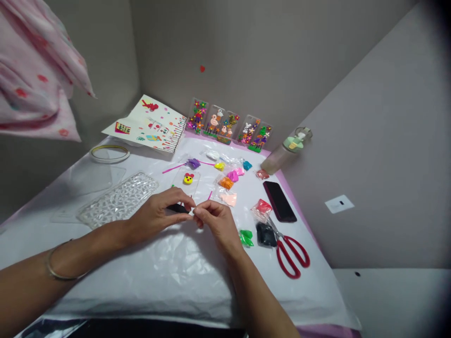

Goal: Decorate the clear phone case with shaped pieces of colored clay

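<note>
In the head view my left hand (158, 209) is closed around a piece of black modelling clay (178, 208), with its thumb and forefinger at the right end. My right hand (218, 220) meets those fingertips in a pinch; whatever sits between its fingers is too small to make out. Just behind my left hand lies a clear phone case (195, 185) with a yellow clay face and red top (188, 178), its near part hidden by my hands. Packs of orange clay (226, 182) and peach clay (229, 199) lie beyond my right hand.
Right of my hands lie green clay (246, 237), a black clay pack (266, 234), red-handled scissors (292, 256) and a phone (280, 202). A bottle (282, 155) and decorated cases (225, 123) stand behind. A textured clear case (118, 199) and a spiral notebook (151, 124) are at left.
</note>
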A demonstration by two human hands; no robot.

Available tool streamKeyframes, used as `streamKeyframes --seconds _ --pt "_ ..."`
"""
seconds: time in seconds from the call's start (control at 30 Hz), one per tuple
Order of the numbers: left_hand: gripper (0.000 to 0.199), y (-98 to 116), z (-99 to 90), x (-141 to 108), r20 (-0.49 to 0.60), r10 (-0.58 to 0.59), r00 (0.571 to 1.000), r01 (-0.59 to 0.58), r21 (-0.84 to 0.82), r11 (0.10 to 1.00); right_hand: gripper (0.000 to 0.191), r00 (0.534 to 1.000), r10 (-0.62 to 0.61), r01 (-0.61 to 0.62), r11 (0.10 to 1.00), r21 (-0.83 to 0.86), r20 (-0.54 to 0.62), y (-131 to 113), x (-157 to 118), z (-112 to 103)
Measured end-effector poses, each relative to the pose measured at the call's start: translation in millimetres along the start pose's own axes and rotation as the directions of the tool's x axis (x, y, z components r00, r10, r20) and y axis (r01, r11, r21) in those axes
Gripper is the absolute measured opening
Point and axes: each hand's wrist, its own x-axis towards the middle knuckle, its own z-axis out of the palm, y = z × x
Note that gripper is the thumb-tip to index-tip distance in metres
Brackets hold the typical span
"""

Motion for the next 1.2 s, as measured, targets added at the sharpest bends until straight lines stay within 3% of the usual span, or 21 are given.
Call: streamKeyframes --seconds 0.27,0.37,0.43,0.53,0.67,0.8,0.97,1.07,1.2 --pt "0.009 0.4 0.1 -1.9 0.017 0.057 0.998 -0.056 -0.037 0.998 0.035 0.998 0.033 -0.029 0.997 -0.075 0.052 -0.8 1.9 4.6" --pt "0.009 2.7 -2.6 -0.3 0.019 0.009 1.0 -0.008 -0.059 0.998 0.035 0.994 -0.083 0.066 0.973 -0.219 -0.07 -17.1 -6.2 -7.2" --pt "0.01 4.7 -4.2 1.0 0.012 -0.033 0.999 0.034 -0.08 0.996 0.029 0.949 -0.213 0.128 0.934 -0.334 -0.231 -33.1 -19.8 -23.4" --pt "0.011 6.5 -5.1 2.2 -0.015 -0.071 0.997 0.069 -0.107 0.992 0.022 0.897 -0.327 0.121 0.827 -0.549 -0.296 -51.8 -48.8 -53.2" --pt "0.011 4.6 -2.8 1.3 -0.001 -0.113 0.994 0.111 -0.168 0.98 0.011 0.932 -0.331 0.086 0.598 -0.797 -0.147 -45.1 -81.3 -79.2" --pt "0.012 2.1 2.0 -2.2 0.079 -0.175 0.981 0.189 -0.237 0.953 0.015 0.951 -0.305 0.075 0.361 -0.93 -0.041 -14.4 -87.8 -79.6" --pt "0.013 6.0 5.0 -3.5 0.133 -0.174 0.976 0.204 -0.266 0.942 0.052 0.965 -0.249 0.089 0.021 -0.996 0.081 1.3 -77.5 -71.8" --pt "0.011 11.3 4.4 -1.5 0.177 -0.198 0.964 0.24 -0.263 0.935 0.041 0.972 -0.201 0.117 -0.043 -0.992 0.124 -2.1 -75.3 -72.4" --pt "0.013 18.4 6.5 -1.4 0.241 -0.208 0.948 0.273 -0.277 0.921 0.031 0.939 -0.284 0.188 -0.047 -0.981 0.194 -1.8 -76.0 -68.2"
